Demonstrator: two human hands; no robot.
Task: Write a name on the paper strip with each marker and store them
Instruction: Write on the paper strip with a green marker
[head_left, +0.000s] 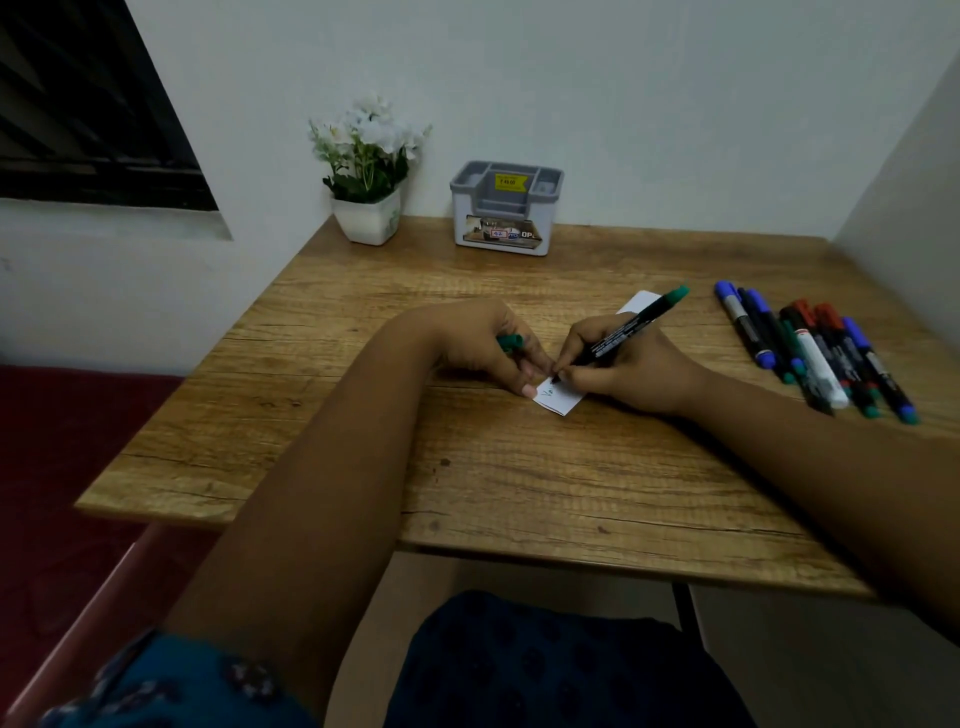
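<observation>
A white paper strip (563, 402) lies on the wooden table (519, 493), mostly hidden under my hands, with green marks on its near end. My right hand (618, 364) grips a black marker with a green end (636, 325), its tip touching the strip. My left hand (488, 345) holds the green cap (509, 342) in curled fingers while its fingertips press the strip's left edge. Several markers (815, 351) with blue, red and green caps lie in a row at the right. A grey and white pen holder (506, 208) stands at the back.
A white pot of white flowers (366, 171) stands at the table's back left corner. Walls close the table at the back and the right. A dark window is at the upper left, and a red surface lies left of the table.
</observation>
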